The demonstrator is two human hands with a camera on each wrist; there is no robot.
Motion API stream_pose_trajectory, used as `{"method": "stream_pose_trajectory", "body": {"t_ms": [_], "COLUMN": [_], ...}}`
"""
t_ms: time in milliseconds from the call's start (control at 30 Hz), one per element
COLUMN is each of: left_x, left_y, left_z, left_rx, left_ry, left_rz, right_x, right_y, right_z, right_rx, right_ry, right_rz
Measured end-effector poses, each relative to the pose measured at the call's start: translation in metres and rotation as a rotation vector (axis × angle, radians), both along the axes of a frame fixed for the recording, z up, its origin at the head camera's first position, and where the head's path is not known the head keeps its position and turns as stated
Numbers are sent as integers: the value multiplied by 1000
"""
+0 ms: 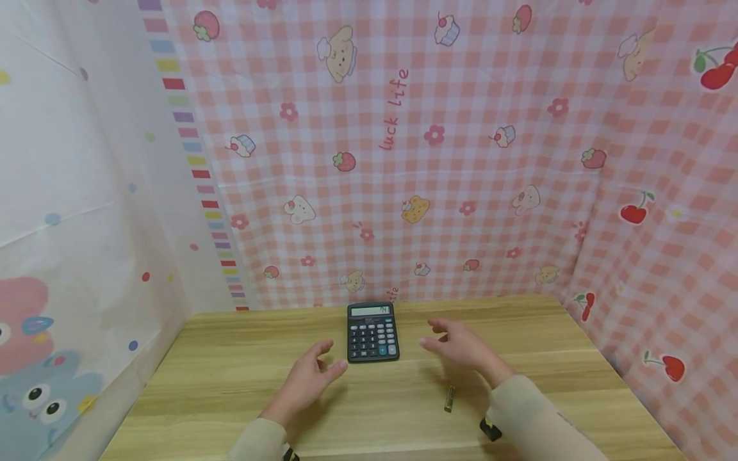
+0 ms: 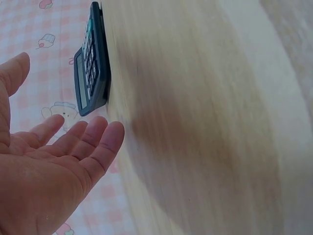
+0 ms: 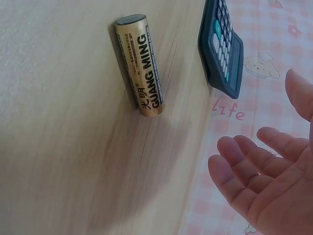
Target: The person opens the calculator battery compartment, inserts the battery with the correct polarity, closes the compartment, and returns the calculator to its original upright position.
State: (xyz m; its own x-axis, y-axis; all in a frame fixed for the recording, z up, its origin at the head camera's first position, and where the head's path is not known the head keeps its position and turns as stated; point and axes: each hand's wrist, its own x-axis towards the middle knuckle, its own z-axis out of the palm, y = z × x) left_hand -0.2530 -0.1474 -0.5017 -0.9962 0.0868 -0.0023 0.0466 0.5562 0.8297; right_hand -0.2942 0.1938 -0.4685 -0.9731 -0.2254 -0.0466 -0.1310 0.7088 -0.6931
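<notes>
A dark calculator (image 1: 372,333) with its display lit, showing digits that look like 741, lies face up toward the back of the wooden table. My left hand (image 1: 311,379) hovers at its lower left, fingers relaxed and holding nothing. On the other side my right hand (image 1: 461,346) is held above the table, likewise loose, thumb and fingers apart. A gold battery (image 3: 139,66) printed GUANG MING lies on the wood, nearer to me than the right hand. Both wrist views show the calculator (image 2: 93,63) beyond the spread fingers (image 2: 110,139).
The wooden table (image 1: 190,397) meets a pink checked curtain (image 1: 392,192) at the back. White cloth (image 1: 86,192) hangs on the left, and more checked cloth (image 1: 680,269) on the right. A black strap piece (image 1: 490,429) sits by the right sleeve.
</notes>
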Motion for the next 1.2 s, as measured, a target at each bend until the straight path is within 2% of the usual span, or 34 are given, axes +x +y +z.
{"method": "stream_pose_trajectory", "body": {"t_ms": [467,833,1200], "left_x": [-7,-9,-12], "left_y": [5,8,10], "left_z": [-2,-5,-5], "left_rx": [4,14,24], "left_ry": [-16,-1,-27], "left_rz": [9,-11,-6], "right_x": [-3,-6,-8], "right_y": [-9,-17,-22], "right_z": [-2,0,-2], "right_rx": [1,-6,-37], "right_ry": [-1,-10,-26], "right_rz": [5,9,13]}}
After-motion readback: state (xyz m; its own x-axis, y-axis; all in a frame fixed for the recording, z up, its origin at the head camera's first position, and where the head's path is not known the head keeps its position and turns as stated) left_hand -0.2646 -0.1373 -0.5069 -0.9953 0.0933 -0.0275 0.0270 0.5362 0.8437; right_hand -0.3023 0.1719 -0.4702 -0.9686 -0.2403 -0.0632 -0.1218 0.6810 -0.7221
